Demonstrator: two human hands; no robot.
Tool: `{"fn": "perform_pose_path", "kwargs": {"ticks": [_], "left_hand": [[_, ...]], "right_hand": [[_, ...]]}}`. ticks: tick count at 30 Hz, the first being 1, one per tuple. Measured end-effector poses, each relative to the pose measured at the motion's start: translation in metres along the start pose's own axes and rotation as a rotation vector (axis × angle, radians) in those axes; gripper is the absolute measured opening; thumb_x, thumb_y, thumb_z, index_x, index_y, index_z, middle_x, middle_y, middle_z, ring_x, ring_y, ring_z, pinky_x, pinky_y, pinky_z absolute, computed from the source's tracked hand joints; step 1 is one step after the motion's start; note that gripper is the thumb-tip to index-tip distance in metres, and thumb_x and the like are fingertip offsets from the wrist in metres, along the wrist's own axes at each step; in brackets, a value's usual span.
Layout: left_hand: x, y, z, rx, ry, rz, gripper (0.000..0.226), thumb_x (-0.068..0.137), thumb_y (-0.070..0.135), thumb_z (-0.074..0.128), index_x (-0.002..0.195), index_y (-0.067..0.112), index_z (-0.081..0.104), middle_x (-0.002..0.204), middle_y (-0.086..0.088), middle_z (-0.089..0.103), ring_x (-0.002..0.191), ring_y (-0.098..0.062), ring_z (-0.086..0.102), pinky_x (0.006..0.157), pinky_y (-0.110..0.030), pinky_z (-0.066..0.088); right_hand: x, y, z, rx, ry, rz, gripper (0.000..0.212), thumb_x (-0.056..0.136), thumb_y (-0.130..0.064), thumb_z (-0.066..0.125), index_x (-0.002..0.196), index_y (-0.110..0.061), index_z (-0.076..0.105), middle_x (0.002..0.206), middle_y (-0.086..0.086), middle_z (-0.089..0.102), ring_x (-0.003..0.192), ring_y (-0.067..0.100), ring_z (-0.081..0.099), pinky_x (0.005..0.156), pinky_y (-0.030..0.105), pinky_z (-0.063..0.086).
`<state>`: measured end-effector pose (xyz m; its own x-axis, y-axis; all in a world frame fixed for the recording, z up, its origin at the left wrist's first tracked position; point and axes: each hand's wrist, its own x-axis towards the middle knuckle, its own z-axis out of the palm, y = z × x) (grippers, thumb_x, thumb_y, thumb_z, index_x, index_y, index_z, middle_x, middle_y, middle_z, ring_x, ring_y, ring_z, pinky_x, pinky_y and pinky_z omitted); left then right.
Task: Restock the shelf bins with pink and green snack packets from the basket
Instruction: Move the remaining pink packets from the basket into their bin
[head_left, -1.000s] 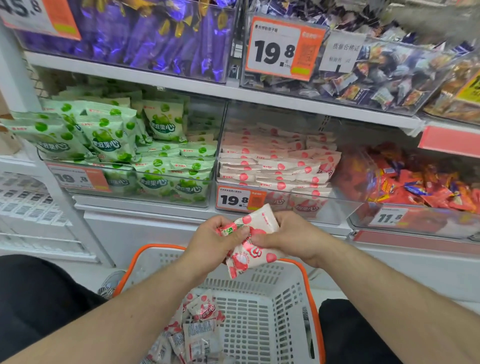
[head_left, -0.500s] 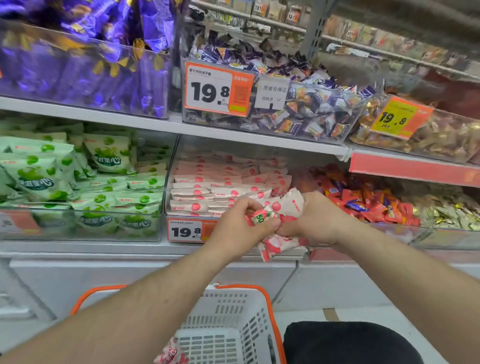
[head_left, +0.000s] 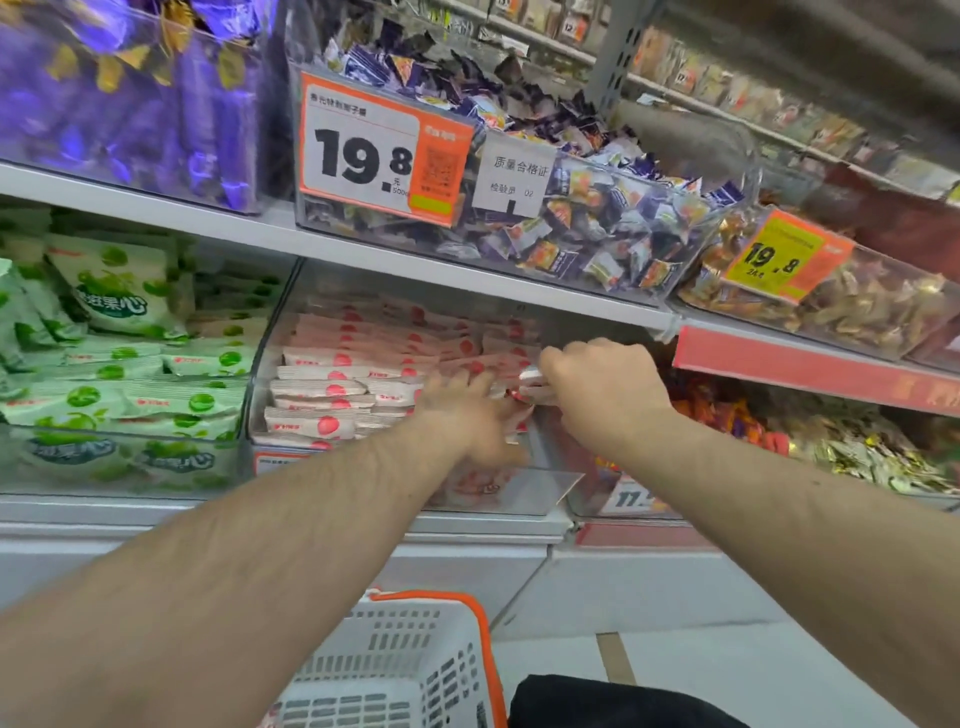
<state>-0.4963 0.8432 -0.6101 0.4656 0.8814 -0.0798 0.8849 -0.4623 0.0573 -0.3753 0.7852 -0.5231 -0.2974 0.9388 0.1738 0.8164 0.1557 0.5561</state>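
Both hands reach into the clear bin (head_left: 550, 488) of pink snack packets (head_left: 332, 387) on the lower shelf. My right hand (head_left: 597, 389) grips a small bunch of pink packets (head_left: 530, 382) at the bin's right side, fingers curled round them. My left hand (head_left: 478, 415) is blurred, with fingers stretched out over the packets beside the right hand. Green packets (head_left: 119, 364) fill the bin to the left. The white basket (head_left: 415, 670) with an orange rim stands on the floor below my arms.
The upper shelf holds bins of purple sweets (head_left: 130, 93) and mixed wrapped sweets (head_left: 571, 218) with an orange 19.8 price tag (head_left: 374, 156). Red and orange snacks (head_left: 727, 415) fill the bin to the right. The shelf edge (head_left: 467, 280) overhangs the pink bin.
Both hands have carried the pink packets up from above the basket and into the pink bin. The left hand has loosened from the bunch and spread. The view has tilted upward.
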Motion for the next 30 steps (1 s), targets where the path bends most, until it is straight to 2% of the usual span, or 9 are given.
{"fn": "perform_pose_path", "kwargs": {"ticks": [3,9,12,17,20,24,30], "left_hand": [[0.003,-0.003,0.002,0.026,-0.003,0.003,0.068,0.086,0.070,0.040,0.147,0.048,0.023,0.159,-0.005,0.016,0.144,-0.031,0.018,0.114,-0.057,0.011],[0.000,-0.013,0.008,-0.073,0.139,-0.012,0.059,0.083,0.064,0.050,0.138,0.042,0.046,0.147,-0.002,0.038,0.135,-0.025,0.034,0.109,-0.050,0.022],[-0.002,-0.014,0.012,-0.108,0.190,-0.030,0.056,0.083,0.061,0.052,0.134,0.038,0.052,0.140,0.001,0.046,0.131,-0.022,0.039,0.107,-0.048,0.023],[-0.004,-0.014,0.013,-0.125,0.218,-0.071,0.057,0.083,0.061,0.051,0.133,0.034,0.053,0.131,0.001,0.050,0.126,-0.021,0.043,0.102,-0.046,0.026],[-0.004,-0.015,0.014,-0.150,0.230,-0.067,0.055,0.083,0.061,0.051,0.132,0.036,0.052,0.130,0.002,0.050,0.125,-0.020,0.044,0.101,-0.045,0.026],[-0.003,-0.016,0.016,-0.167,0.219,-0.059,0.057,0.084,0.061,0.051,0.136,0.038,0.048,0.137,0.003,0.047,0.129,-0.020,0.041,0.102,-0.046,0.024],[-0.004,-0.016,0.017,-0.160,0.212,-0.056,0.057,0.084,0.063,0.050,0.135,0.039,0.048,0.135,0.003,0.048,0.128,-0.019,0.042,0.102,-0.046,0.024]], "right_hand": [[0.010,-0.005,0.000,-0.049,-0.024,-0.010,0.025,0.089,-0.015,0.059,0.113,-0.015,0.056,0.108,0.005,0.065,0.102,0.031,0.061,0.063,0.033,0.034],[0.034,-0.016,-0.002,-0.088,-0.137,-0.020,0.023,0.088,-0.006,0.055,0.106,-0.019,0.063,0.109,0.006,0.069,0.103,0.032,0.065,0.068,0.034,0.038],[0.047,-0.019,-0.002,-0.100,-0.188,-0.010,0.024,0.087,-0.006,0.055,0.105,-0.019,0.065,0.108,0.005,0.069,0.101,0.030,0.066,0.069,0.033,0.039],[0.066,-0.028,0.006,-0.079,-0.267,-0.038,0.024,0.086,-0.003,0.057,0.106,-0.015,0.065,0.105,0.004,0.066,0.096,0.028,0.064,0.066,0.034,0.042],[0.076,-0.021,0.021,0.012,-0.330,-0.064,0.016,0.087,-0.014,0.062,0.102,-0.017,0.064,0.094,0.003,0.059,0.089,0.027,0.061,0.068,0.032,0.045],[0.090,-0.005,0.048,0.109,-0.417,-0.115,0.015,0.079,-0.012,0.065,0.093,-0.016,0.066,0.088,0.002,0.066,0.075,0.021,0.062,0.056,0.024,0.044],[0.103,-0.011,0.076,0.151,-0.500,-0.136,0.015,0.082,-0.014,0.067,0.097,-0.012,0.066,0.093,0.007,0.068,0.078,0.022,0.062,0.062,0.027,0.048]]}}
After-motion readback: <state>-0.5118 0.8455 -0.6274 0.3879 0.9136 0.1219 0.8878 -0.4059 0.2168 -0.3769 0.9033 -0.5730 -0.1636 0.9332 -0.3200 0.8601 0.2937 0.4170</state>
